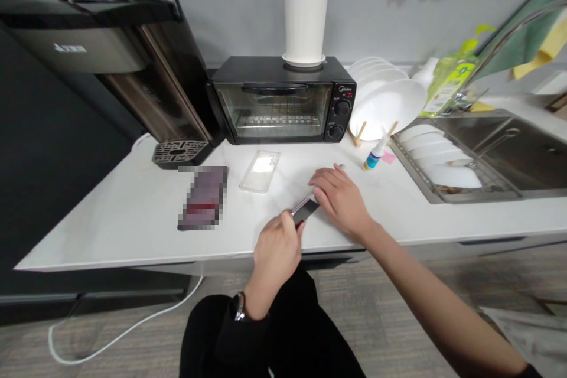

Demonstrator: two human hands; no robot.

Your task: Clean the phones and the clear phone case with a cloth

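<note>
My left hand (278,243) is wrapped round the lower end of a dark phone-like slab (306,211) near the counter's front edge. Against the slab's upper right end lies my right hand (337,198), its fingers bent together; whether they pinch something there is hidden. A clear phone case (260,171) lies flat in front of the toaster oven. Farther left is a blurred purple and red flat item (204,198). A small spray bottle with a blue label (374,155) stands beyond my right hand, beside a pink piece (388,156).
A black toaster oven (281,100) bears a white utensil holder (305,23). The water dispenser (177,71) stands at the left. White plates (385,103) stand in a rack at the right, before the sink (531,156) with its dish basket. The counter (124,218) ends near my body.
</note>
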